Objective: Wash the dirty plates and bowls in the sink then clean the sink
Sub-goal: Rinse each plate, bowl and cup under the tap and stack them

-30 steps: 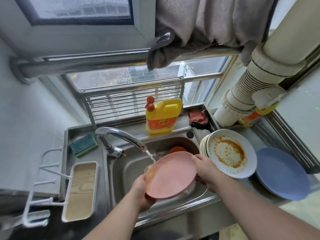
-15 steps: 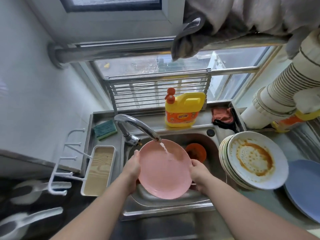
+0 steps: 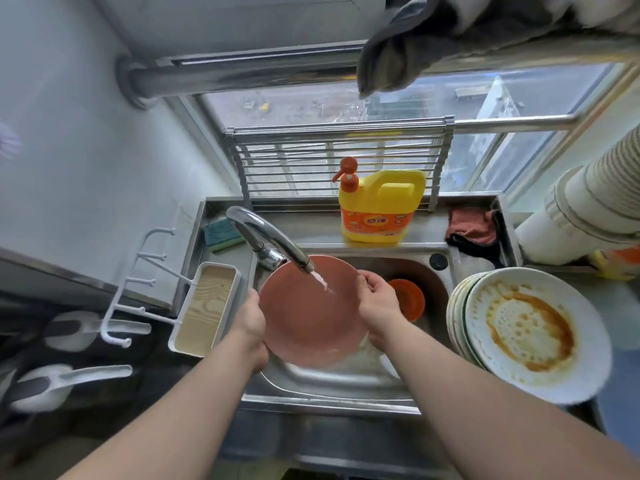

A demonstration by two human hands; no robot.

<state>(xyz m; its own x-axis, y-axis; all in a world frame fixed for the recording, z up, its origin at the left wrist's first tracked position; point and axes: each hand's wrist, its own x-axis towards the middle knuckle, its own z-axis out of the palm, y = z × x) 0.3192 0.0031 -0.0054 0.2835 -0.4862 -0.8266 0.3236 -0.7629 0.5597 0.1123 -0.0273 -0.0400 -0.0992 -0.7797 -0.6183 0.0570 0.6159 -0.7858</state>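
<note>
Water from the faucet [image 3: 273, 242] strikes the pink plate [image 3: 308, 313], held tilted over the sink [image 3: 332, 379] so it drains; left hand [image 3: 251, 323] and right hand [image 3: 379, 303] each grip opposite rims; stained white plates [image 3: 530, 332] wait stacked on the bench — likely next; an orange bowl [image 3: 410, 299] sits in the basin.

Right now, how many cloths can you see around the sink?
2. A grey cloth hangs over the metal bar at the top, above the window. A reddish cloth lies on the ledge behind the sink, right of the yellow detergent bottle. Others may be hidden.
</note>
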